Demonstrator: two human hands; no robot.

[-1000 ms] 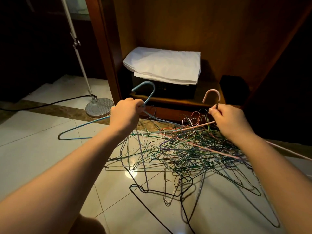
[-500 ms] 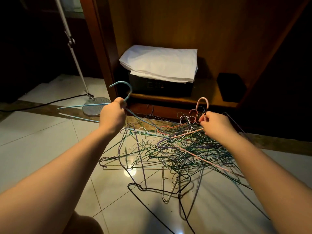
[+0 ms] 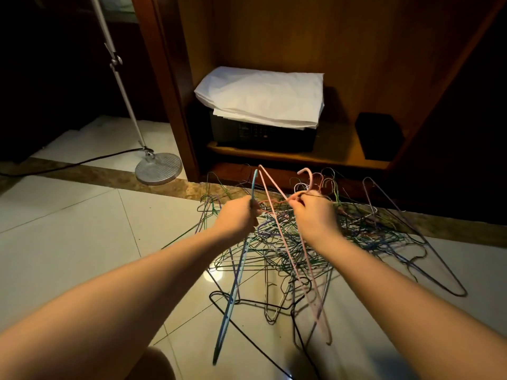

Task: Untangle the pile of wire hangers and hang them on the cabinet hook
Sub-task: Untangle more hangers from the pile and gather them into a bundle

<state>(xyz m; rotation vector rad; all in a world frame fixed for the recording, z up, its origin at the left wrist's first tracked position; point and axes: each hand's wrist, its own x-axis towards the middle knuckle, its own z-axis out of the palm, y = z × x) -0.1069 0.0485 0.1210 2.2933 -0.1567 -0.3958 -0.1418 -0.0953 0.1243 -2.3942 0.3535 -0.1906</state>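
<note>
On the floor tiles, against the cabinet front edge: hanger pile, tangled, spread right along the threshold strip. Left hand fisted round the blue hanger; wire sticks up above the fingers, the rest slants down toward the viewer. Right hand pinches the pink hanger at the neck, hook just above the fingertips, body slanting down over the pile. Hands near, not touching. Lamp base left of the cabinet.
</note>
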